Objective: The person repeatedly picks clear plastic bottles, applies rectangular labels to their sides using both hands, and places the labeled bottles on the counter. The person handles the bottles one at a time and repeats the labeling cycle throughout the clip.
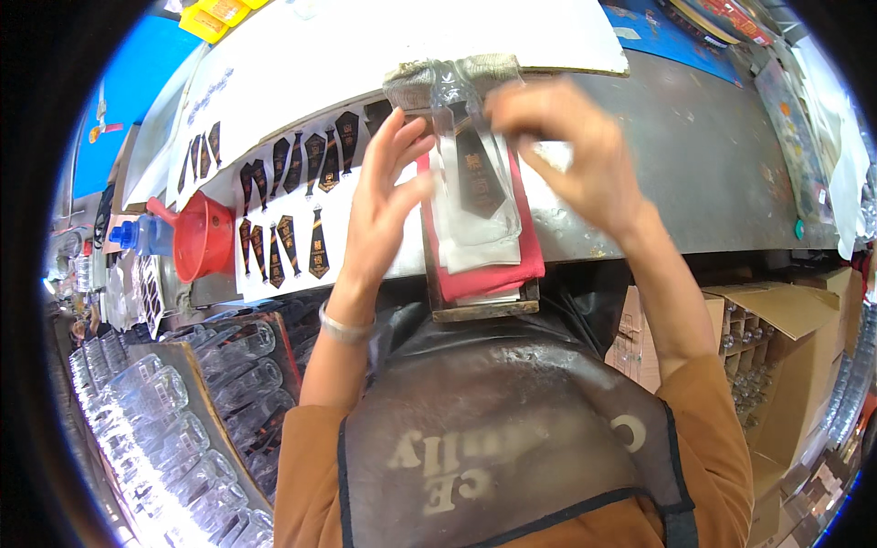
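A clear glass bottle [449, 169] lies on a padded wooden stand [484, 312] in front of me, its neck toward the far side. On it sits a black tie-shaped decal [477, 173] with gold marks. White cloth and a red cloth [493, 283] pad the stand, and a grey knitted cloth [498, 68] is under the neck. My left hand [388, 187] is beside the bottle's left side, fingers apart and nothing seen in them. Over the bottle's right side hovers my right hand [575, 137], its curled fingers blurred by motion; whether it holds anything cannot be made out.
White sheets [292, 210] with several black tie-shaped decals [315, 160] lie to the left. Past them stand a red plastic dipper [203, 239] and a blue-capped bottle [146, 236]. Racked glass bottles [183, 438] fill the lower left; an open cardboard box [790, 315] of bottles stands right.
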Available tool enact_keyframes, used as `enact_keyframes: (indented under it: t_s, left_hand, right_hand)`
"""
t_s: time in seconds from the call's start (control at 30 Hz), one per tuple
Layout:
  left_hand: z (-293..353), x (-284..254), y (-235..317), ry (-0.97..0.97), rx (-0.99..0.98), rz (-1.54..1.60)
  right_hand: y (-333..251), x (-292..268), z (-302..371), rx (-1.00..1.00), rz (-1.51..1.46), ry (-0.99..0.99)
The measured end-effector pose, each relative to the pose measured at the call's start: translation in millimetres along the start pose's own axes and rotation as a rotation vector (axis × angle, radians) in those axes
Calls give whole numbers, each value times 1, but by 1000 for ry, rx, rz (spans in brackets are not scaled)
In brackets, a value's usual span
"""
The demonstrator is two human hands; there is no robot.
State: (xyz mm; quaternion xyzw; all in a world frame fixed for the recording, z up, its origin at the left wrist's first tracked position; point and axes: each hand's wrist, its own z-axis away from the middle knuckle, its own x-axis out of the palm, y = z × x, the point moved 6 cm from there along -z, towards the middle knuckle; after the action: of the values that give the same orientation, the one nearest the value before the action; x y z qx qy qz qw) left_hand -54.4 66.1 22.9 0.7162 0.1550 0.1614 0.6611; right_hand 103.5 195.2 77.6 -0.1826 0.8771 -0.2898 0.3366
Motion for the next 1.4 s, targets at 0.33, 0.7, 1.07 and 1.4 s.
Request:
enact_keyframes:
  t_s: [0.33,0.7,1.07,1.4]
  left_hand:
    - [45,43,-5,-42,308,-597]
    - [52,19,-23,-55,341,-721]
    - [-114,-265,28,616,157,-1454]
    - [-159,-267,8,435,-124,-1544]
  right_hand:
    - [37,4,89,892,-704,-70]
    - [-18,31,59,650,-2,-231]
    - [20,7,83,725,97,-25]
    - [24,12,79,683,146,-22]
